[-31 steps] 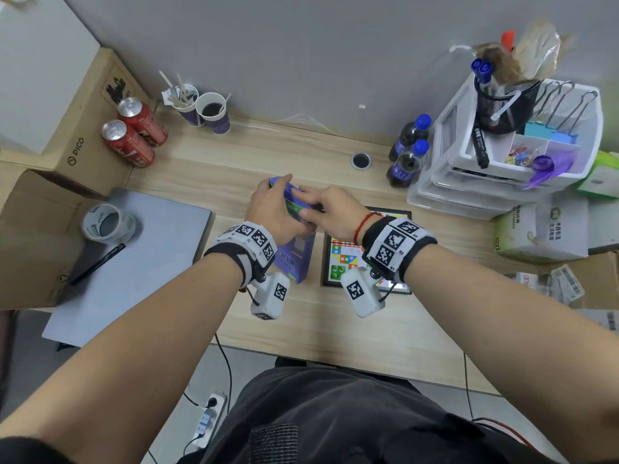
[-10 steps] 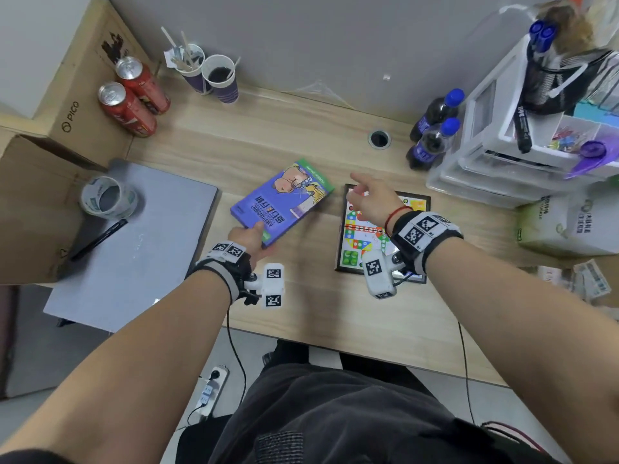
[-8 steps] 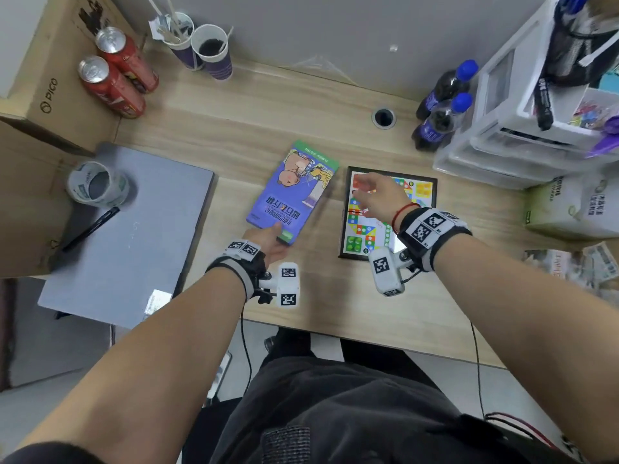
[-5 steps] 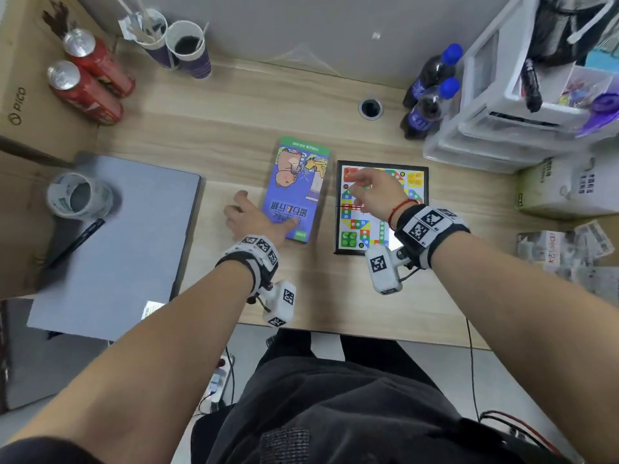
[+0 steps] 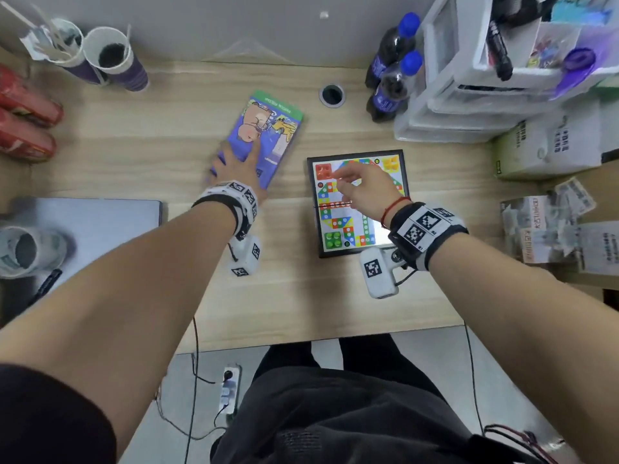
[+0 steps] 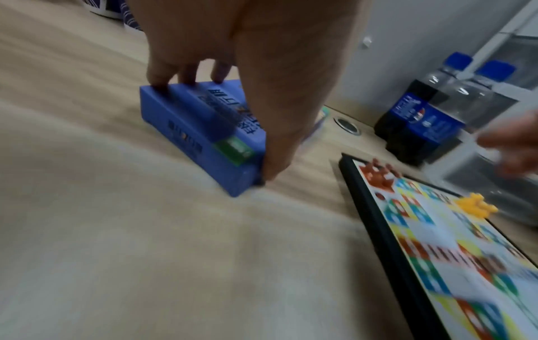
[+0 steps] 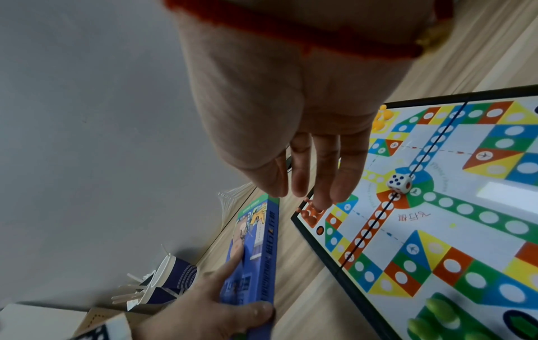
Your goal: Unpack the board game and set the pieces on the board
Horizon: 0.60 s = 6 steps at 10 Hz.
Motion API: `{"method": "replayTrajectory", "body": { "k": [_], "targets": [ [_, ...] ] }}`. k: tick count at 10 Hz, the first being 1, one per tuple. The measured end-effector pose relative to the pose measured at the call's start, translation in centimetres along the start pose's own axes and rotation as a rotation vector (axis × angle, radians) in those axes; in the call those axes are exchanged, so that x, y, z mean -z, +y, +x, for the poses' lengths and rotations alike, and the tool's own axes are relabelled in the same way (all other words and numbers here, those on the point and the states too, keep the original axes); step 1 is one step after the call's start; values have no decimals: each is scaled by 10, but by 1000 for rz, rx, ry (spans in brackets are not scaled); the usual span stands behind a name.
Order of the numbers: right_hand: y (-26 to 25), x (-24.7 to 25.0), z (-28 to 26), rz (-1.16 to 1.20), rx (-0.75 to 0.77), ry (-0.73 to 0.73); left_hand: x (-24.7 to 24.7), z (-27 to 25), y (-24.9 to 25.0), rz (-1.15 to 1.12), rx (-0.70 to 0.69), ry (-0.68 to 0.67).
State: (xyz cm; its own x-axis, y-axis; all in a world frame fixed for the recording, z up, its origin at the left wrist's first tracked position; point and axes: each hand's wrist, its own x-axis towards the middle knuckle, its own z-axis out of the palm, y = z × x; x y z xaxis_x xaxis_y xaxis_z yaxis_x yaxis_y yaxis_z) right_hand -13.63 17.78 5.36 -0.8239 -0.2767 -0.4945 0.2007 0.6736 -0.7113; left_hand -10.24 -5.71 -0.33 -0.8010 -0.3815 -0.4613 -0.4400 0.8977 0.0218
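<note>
A: Two hands over the tabletop [image 5: 140,155]. The left hand [image 5: 234,169] is on the blue game box [image 5: 268,135], upper middle of the head view, fingers laid over the top and thumb hooked on the near right corner, so it's gripping that box.

B: And the box lies flat on the wood, tilted a touch, well left of the board [image 5: 395,202].

A: Right. The right hand [image 5: 365,189] hangs above the board's upper left part, fingers straight and loose, holding nothing that I can see.

B: From the right wrist view its fingertips [image 7: 323,197] sit over the red pieces [image 7: 310,212] in the far left corner of the board. Whether they touch, I cannot tell.

A: Yellow pieces [image 5: 390,163] stand in the board's upper right corner, green pieces [image 5: 333,239] in the lower left.

B: A white die [image 7: 399,182] rests on the centre ring.

A: Upper right of the head view: two dark soda bottles [image 5: 390,85] with blue caps, beside white plastic drawers [image 5: 445,105].

B: Upper left, two paper cups [image 5: 117,61] by the wall.
</note>
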Motion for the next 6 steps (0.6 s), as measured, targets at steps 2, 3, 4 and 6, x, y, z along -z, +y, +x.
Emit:
{"method": "replayTrajectory", "body": {
  "k": [2,3,4,6],
  "targets": [
    [-2,4,16,39,-4,-11,45,79,4,67,-154,7],
    [-3,7,26,39,-11,-1,57,98,14,83,-138,107],
    [-2,10,36,46,-21,-12,63,105,22,55,-115,104],
    [-5,20,40,55,-38,-10,73,91,29,-45,-91,108]
  ]
}}
